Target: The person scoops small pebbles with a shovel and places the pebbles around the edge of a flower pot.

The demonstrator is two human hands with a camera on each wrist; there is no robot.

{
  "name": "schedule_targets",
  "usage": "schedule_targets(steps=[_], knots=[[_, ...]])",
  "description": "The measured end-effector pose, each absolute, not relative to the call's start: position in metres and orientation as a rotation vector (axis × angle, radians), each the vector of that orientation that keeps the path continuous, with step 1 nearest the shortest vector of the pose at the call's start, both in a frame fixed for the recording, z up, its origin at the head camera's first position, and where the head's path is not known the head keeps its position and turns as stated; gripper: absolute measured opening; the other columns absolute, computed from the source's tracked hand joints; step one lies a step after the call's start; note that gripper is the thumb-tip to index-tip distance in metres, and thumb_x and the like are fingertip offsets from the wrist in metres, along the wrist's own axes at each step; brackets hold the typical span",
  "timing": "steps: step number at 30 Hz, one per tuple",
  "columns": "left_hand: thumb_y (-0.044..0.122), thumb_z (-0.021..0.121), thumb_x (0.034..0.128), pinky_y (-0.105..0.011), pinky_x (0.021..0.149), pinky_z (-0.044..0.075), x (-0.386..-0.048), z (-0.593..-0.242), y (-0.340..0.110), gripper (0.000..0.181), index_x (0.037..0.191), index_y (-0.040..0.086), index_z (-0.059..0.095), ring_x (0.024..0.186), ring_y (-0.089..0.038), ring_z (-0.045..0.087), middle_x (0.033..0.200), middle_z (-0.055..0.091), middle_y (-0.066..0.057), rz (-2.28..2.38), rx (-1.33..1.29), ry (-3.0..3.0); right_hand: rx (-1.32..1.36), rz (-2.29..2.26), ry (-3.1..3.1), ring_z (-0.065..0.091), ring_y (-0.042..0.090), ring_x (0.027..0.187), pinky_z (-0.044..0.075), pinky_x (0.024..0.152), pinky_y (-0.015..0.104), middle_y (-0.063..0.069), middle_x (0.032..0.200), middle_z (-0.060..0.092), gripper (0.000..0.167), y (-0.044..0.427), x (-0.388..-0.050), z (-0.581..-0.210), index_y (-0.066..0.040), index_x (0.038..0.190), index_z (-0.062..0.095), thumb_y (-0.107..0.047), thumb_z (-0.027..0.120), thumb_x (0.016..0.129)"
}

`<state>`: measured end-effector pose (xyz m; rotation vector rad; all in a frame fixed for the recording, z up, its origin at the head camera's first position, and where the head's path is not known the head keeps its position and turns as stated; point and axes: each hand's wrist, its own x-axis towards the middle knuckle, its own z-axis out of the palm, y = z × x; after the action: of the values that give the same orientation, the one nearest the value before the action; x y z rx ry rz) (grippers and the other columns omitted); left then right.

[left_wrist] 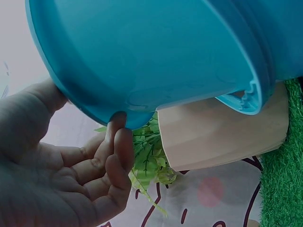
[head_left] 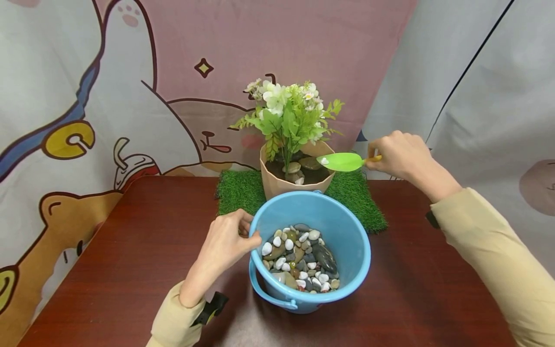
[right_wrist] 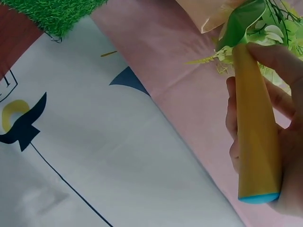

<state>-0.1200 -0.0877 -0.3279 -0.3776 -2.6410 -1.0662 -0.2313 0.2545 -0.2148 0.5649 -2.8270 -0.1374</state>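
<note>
My right hand (head_left: 401, 152) grips the yellow handle (right_wrist: 258, 127) of a small toy shovel with a green blade (head_left: 344, 162). A white pebble (head_left: 324, 161) lies at the blade's tip, above the right rim of a beige flower pot (head_left: 277, 185). Several stones sit on dark soil (head_left: 312, 176) in the pot, around a plant with white flowers (head_left: 277, 99). With thumb and fingers, my left hand (head_left: 227, 241) holds the left rim of a blue bucket (head_left: 342, 226). Inside the bucket are many mixed pebbles (head_left: 299, 260), white, grey and brown.
The pot stands on a green artificial turf mat (head_left: 362, 200) at the back of a reddish-brown table (head_left: 151, 250). The bucket is just in front of the pot, its handle (head_left: 269, 296) hanging down at the front left. A cartoon-printed cloth (head_left: 208, 43) hangs behind the table.
</note>
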Motion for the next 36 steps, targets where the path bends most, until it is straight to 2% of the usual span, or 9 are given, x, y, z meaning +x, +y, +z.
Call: schedule_targets(steps=[5, 9, 13, 16, 18, 22, 25, 32, 36], knots=[[0.012, 0.067, 0.0681, -0.025, 0.060, 0.048, -0.120, -0.328, -0.088, 0.016, 0.083, 0.006, 0.067, 0.060, -0.005, 0.061, 0.068, 0.069, -0.002, -1.067, -0.378, -2.640, 0.523, -0.200, -2.841, 0.056, 0.025, 0.057, 0.041, 0.045, 0.042, 0.007, 0.067, 0.064, 0.013, 0.251, -0.232, -0.214, -0.015, 0.079, 0.069, -0.027, 0.068, 0.075], [0.012, 0.067, 0.0679, -0.024, 0.060, 0.048, -0.120, -0.328, -0.088, 0.016, 0.083, 0.006, 0.067, 0.060, -0.005, 0.061, 0.068, 0.069, -0.002, -1.070, -0.379, -2.639, 0.544, -0.244, -2.775, 0.053, 0.024, 0.053, 0.040, 0.044, 0.044, 0.005, 0.060, 0.060, 0.008, 0.248, -0.233, -0.217, -0.015, 0.072, 0.066, -0.023, 0.067, 0.074], [0.012, 0.067, 0.0680, -0.025, 0.060, 0.048, -0.120, -0.329, -0.088, 0.016, 0.083, 0.006, 0.067, 0.060, -0.005, 0.061, 0.068, 0.069, -0.002, -1.069, -0.381, -2.639, 0.588, -0.289, -2.659, 0.046, 0.023, 0.049, 0.038, 0.043, 0.042, 0.003, 0.054, 0.052, 0.010, 0.247, -0.232, -0.221, -0.013, 0.064, 0.060, -0.015, 0.064, 0.073], [0.012, 0.067, 0.0682, -0.025, 0.060, 0.049, -0.120, -0.328, -0.088, 0.017, 0.083, 0.005, 0.067, 0.060, -0.005, 0.061, 0.069, 0.068, -0.002, -1.066, -0.381, -2.641, 0.605, -0.328, -2.575, 0.045, 0.025, 0.050, 0.038, 0.046, 0.039, 0.005, 0.055, 0.051, 0.008, 0.245, -0.231, -0.225, -0.010, 0.067, 0.062, -0.012, 0.065, 0.073], [0.012, 0.067, 0.0683, -0.025, 0.060, 0.049, -0.120, -0.328, -0.088, 0.017, 0.084, 0.005, 0.067, 0.060, -0.005, 0.061, 0.069, 0.068, -0.003, -1.065, -0.381, -2.643, 0.609, -0.354, -2.530, 0.048, 0.027, 0.053, 0.039, 0.049, 0.039, 0.009, 0.059, 0.055, 0.005, 0.244, -0.229, -0.227, -0.008, 0.073, 0.066, -0.012, 0.068, 0.074], [0.012, 0.067, 0.0683, -0.026, 0.061, 0.049, -0.120, -0.327, -0.088, 0.017, 0.084, 0.005, 0.068, 0.060, -0.006, 0.061, 0.069, 0.069, -0.003, -1.058, -0.376, -2.646, 0.605, -0.402, -2.445, 0.055, 0.034, 0.062, 0.042, 0.054, 0.040, 0.016, 0.068, 0.062, 0.014, 0.240, -0.226, -0.230, -0.004, 0.083, 0.068, -0.012, 0.071, 0.072], [0.012, 0.067, 0.0684, -0.026, 0.061, 0.049, -0.120, -0.327, -0.087, 0.018, 0.084, 0.005, 0.068, 0.060, -0.006, 0.061, 0.070, 0.069, -0.003, -1.059, -0.372, -2.649, 0.615, -0.409, -2.386, 0.058, 0.036, 0.066, 0.043, 0.056, 0.041, 0.018, 0.071, 0.063, 0.019, 0.239, -0.226, -0.233, -0.003, 0.084, 0.067, -0.012, 0.074, 0.070], [0.012, 0.067, 0.0689, -0.025, 0.060, 0.050, -0.120, -0.328, -0.088, 0.018, 0.085, 0.005, 0.067, 0.061, -0.006, 0.062, 0.070, 0.069, -0.003, -1.078, -0.370, -2.652, 0.665, -0.296, -2.236, 0.048, 0.032, 0.054, 0.033, 0.047, 0.037, 0.013, 0.058, 0.053, 0.012, 0.241, -0.221, -0.241, -0.003, 0.073, 0.059, -0.010, 0.068, 0.070], [0.012, 0.067, 0.0692, -0.025, 0.060, 0.050, -0.120, -0.328, -0.088, 0.018, 0.085, 0.005, 0.068, 0.061, -0.006, 0.062, 0.071, 0.069, -0.003, -1.080, -0.376, -2.650, 0.706, -0.251, -2.213, 0.038, 0.025, 0.046, 0.027, 0.043, 0.033, 0.007, 0.052, 0.044, 0.019, 0.239, -0.209, -0.241, -0.007, 0.063, 0.048, -0.010, 0.066, 0.068]])
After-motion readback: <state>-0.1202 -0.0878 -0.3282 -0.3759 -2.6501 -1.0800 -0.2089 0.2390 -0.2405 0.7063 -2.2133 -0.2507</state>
